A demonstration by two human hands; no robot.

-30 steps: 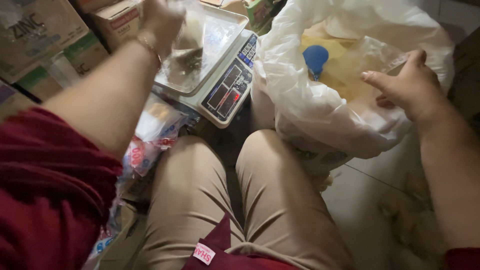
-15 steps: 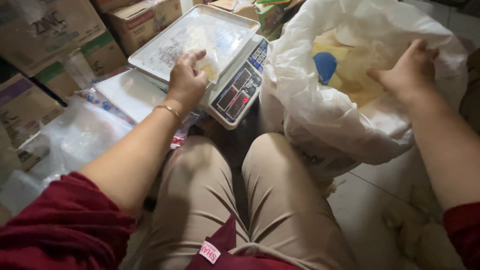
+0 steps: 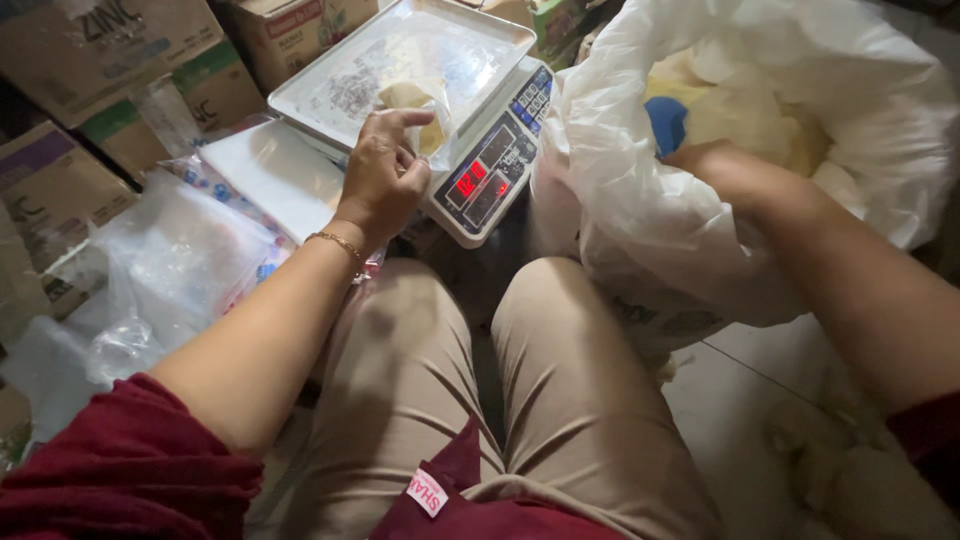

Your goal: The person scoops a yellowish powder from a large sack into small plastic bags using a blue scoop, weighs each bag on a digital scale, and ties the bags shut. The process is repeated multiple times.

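— Left hand (image 3: pixel 385 180) first: what is it doing?

— Its fingers are pinched on the near edge of a small clear bag (image 3: pixel 420 105) with pale yellowish contents, which lies on the steel pan of the digital scale (image 3: pixel 490 165). Half a second ago that hand lay flatter on the pan; a second ago it was raised higher over it. So the bag has come to rest on the pan, and the red digits are lit.

— And the right hand (image 3: pixel 700 155)?

— Gone from the rim of the big white sack (image 3: pixel 640 220) down into its mouth. Earlier it gripped the plastic edge with fingers showing; now only wrist and forearm show, so I cannot tell whether it is clenched or loose. A blue scoop-like object (image 3: pixel 667 122) sits just beside it, among pale yellow stuff.

— What does that suggest?

— My reading is that a portion is being weighed while the other hand goes for more.

— Anything else around?

— Cardboard boxes (image 3: pixel 90 60) far left, crumpled clear plastic (image 3: pixel 170 270) on the near left, and the person's beige trousers (image 3: pixel 540 400) in the middle.
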